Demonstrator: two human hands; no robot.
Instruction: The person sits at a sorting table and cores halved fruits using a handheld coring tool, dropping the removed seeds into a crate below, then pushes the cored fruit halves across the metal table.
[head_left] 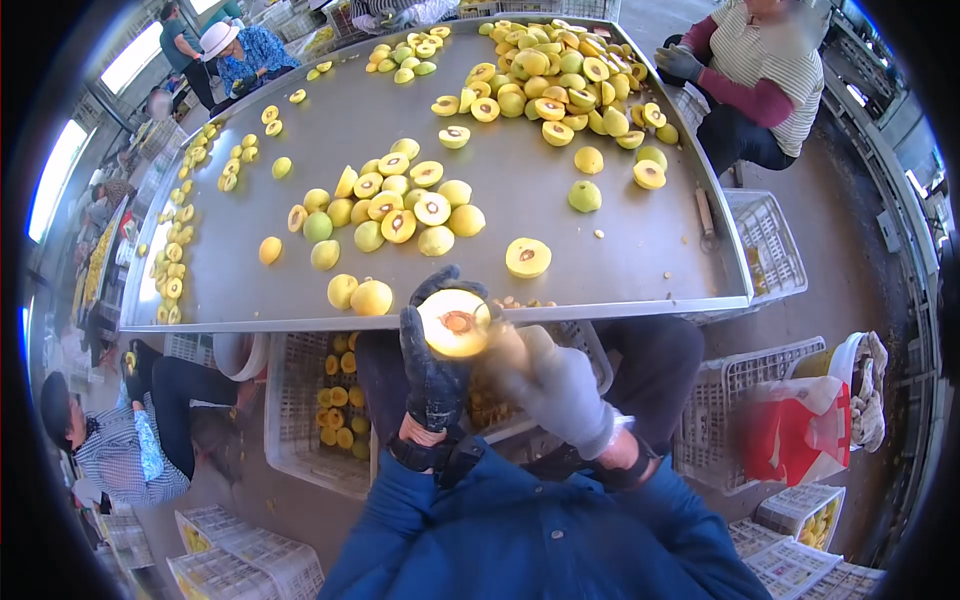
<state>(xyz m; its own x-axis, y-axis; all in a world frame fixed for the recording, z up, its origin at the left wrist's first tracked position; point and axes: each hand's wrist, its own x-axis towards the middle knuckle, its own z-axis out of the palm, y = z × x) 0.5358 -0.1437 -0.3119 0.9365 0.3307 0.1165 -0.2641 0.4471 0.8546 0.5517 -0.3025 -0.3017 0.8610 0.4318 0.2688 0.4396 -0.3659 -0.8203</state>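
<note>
My left hand (437, 365), in a dark glove, is closed round a yellow peach half (454, 322). Its cut face, with the brown stone in the middle, is turned up, just over the table's near edge. Close on its right is my right hand (560, 385) in a pale grey glove, fingers curled and smeared by motion. A blurred tan shape at its fingertips may be a tool handle; I cannot make it out. Beyond my hands, on the metal table (390, 270), lie a group of peaches and halves (385, 205) and a single cut half (528, 258).
A large peach pile (560, 75) covers the far right of the table. A wooden-handled tool (706, 215) lies by the right edge. Crates (300, 440) stand below the near edge, a red bag (795, 430) to the right. Co-workers (755, 80) sit around the table.
</note>
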